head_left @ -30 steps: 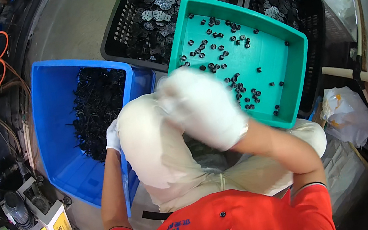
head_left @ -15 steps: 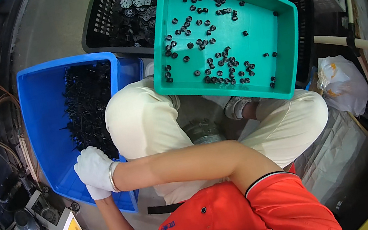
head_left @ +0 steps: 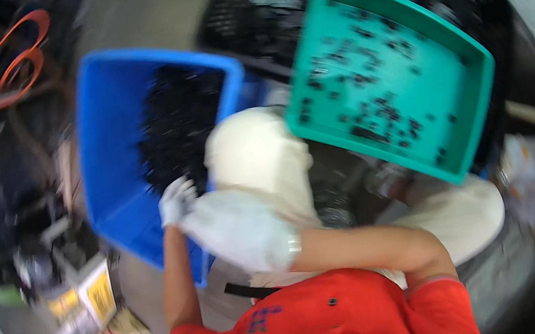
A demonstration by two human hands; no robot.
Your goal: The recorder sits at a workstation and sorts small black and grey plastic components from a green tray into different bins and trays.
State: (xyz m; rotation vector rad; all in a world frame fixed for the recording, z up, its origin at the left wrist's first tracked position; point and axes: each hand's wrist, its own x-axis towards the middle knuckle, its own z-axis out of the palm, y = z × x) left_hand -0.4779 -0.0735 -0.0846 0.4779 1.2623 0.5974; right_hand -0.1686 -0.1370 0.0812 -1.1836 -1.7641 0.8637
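Observation:
My left hand [head_left: 177, 201], in a white glove, is over the near right part of the blue bin [head_left: 124, 206], close to a heap of thin, black, spiky-looking parts [head_left: 177, 122]. Its fingers look curled in; what they hold, if anything, does not show. Just right of it, my right hand [head_left: 242, 232], also gloved, is smeared by motion above my leg, and its fingers cannot be made out. Farther right stands a green tray [head_left: 442, 82] with many small black round pieces [head_left: 383, 114] scattered over its bottom.
Behind the green tray are black crates [head_left: 243, 28] holding dark flat parts. A white plastic bag [head_left: 532, 174] lies at the right. Orange cable [head_left: 24, 67] hangs at the far left, above boxes and tools. My bent knees [head_left: 258, 154] stand between bin and tray.
My right hand has come away from my left hand, moving right. The whole view has shifted and tilted, so bin and tray appear farther right. The picture is now blurred.

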